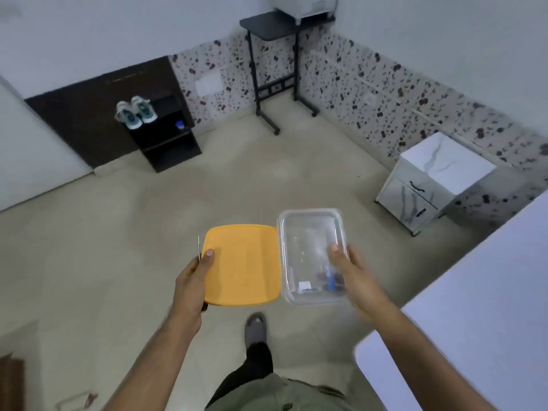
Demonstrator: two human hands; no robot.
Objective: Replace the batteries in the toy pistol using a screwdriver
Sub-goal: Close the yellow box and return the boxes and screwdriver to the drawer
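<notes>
I stand over the floor holding two things in front of me. My left hand grips an orange lid by its left edge, thumb on top, together with a screwdriver whose thin metal shaft sticks up beside the thumb. My right hand grips a clear plastic box at its right rim, thumb inside. Small items lie in the box's near end, among them a blue piece and a white piece. The toy pistol is not in view.
A white table edge runs along my right. A marble-look cabinet stands at the right wall, a black side table in the far corner, and a dark shelf with sneakers at the left. My slippered foot is below.
</notes>
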